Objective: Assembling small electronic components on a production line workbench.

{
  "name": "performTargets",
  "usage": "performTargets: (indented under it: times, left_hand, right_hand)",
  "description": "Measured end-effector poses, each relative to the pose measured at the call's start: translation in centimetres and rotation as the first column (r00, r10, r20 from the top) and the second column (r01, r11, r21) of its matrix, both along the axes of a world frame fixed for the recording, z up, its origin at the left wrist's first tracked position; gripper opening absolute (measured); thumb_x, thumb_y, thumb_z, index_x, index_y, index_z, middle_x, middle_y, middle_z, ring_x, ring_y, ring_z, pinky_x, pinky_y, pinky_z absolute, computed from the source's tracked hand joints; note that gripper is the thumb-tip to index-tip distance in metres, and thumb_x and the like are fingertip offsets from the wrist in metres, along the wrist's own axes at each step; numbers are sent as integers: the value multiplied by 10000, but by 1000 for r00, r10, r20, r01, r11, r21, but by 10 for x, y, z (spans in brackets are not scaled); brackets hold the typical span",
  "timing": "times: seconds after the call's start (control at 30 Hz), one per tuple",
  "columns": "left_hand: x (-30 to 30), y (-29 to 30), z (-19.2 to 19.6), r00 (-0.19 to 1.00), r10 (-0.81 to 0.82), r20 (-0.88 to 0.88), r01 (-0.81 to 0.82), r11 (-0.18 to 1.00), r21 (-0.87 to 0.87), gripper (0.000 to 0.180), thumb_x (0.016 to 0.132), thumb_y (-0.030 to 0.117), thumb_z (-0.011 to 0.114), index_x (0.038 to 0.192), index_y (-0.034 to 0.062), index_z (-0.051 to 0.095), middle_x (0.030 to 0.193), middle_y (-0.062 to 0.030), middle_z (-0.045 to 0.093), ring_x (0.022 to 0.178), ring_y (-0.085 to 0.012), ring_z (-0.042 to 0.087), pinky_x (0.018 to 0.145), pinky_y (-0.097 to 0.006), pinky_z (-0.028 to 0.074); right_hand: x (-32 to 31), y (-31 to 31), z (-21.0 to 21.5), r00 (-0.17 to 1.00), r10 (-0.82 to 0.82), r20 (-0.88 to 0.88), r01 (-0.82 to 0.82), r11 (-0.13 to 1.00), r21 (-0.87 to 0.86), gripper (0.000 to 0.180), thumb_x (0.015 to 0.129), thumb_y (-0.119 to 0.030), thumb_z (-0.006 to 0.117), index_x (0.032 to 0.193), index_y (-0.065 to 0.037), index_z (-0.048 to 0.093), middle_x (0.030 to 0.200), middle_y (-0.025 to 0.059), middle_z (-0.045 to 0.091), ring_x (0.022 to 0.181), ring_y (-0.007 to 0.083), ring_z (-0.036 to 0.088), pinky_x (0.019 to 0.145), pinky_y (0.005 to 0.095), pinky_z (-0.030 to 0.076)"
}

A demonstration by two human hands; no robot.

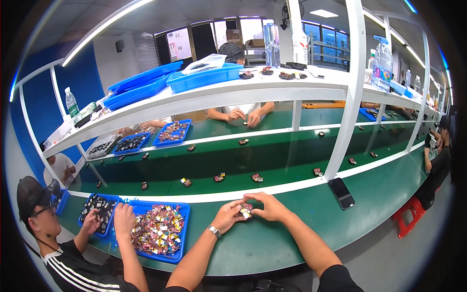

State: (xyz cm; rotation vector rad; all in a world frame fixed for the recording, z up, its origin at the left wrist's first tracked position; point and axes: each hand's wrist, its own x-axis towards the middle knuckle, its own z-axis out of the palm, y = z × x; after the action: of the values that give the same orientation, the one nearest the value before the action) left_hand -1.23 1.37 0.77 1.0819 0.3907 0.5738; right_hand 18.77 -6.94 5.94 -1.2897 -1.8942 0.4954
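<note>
Over the green bench, a small part [246,210], reddish-brown with white and yellow bits, is held between my two hands. My left hand [228,216], a metal watch on its wrist, grips it from the left and below. My right hand [270,207] closes on it from the right, thumb and forefinger curled round its edge. The part's exact kind is too small to tell. Left of my left forearm, a blue tray [185,221] holds a heap of similar reddish parts [158,228] with white and yellow pieces.
A co-worker [41,214] sits close on my left, arms beside a blue tray of black parts [99,209]. A black phone [342,193] lies right of my hands. Beyond a white rail [272,189], small assemblies [257,178] dot the green belt. A white post [346,97] supports an overhead shelf.
</note>
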Motion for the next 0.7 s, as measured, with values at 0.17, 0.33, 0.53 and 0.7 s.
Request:
performTargets:
  times: [0.17, 0.33, 0.53, 0.7]
  left_hand:
    - [4, -10, 6, 993, 118, -6, -118, 993, -18, 410, 970, 76, 489, 1368, 5, 416, 1230, -143, 578, 1081, -230, 616, 956, -394, 531]
    - [6, -13, 5, 988, 152, 0, -152, 988, 4, 347, 982, 27, 443, 1322, -30, 409, 1214, -165, 580, 1098, -235, 611, 952, -383, 540]
    - [6, -13, 3, 989, 140, 43, -138, 989, -46, 325, 977, 14, 449, 1298, -29, 416, 1183, -162, 594, 1097, -231, 613, 957, -389, 535]
    - [7, -12, 2, 989, 146, 9, -146, 988, -47, 324, 978, 14, 449, 1297, -29, 413, 1174, -162, 599, 1089, -229, 617, 960, -384, 533]
  right_hand:
    - [-20, 3, -16, 991, -131, -26, 134, 969, 209, 369, 761, -86, 695, 1126, -89, 640, 1075, 86, 617, 997, 250, 589, 795, 348, 515]
    - [-28, 8, -23, 950, -278, 143, 225, 926, 304, 252, 774, -129, 713, 1015, -89, 653, 957, 73, 609, 937, 263, 600, 771, 354, 520]
    - [-20, 7, -24, 971, -195, 141, 134, 925, 356, 176, 799, -112, 675, 971, -81, 661, 962, 61, 605, 930, 250, 597, 781, 356, 520]
    - [-15, 6, -18, 973, -119, 199, 37, 927, 374, 156, 789, -99, 672, 943, -82, 655, 999, 53, 592, 959, 253, 583, 788, 363, 510]
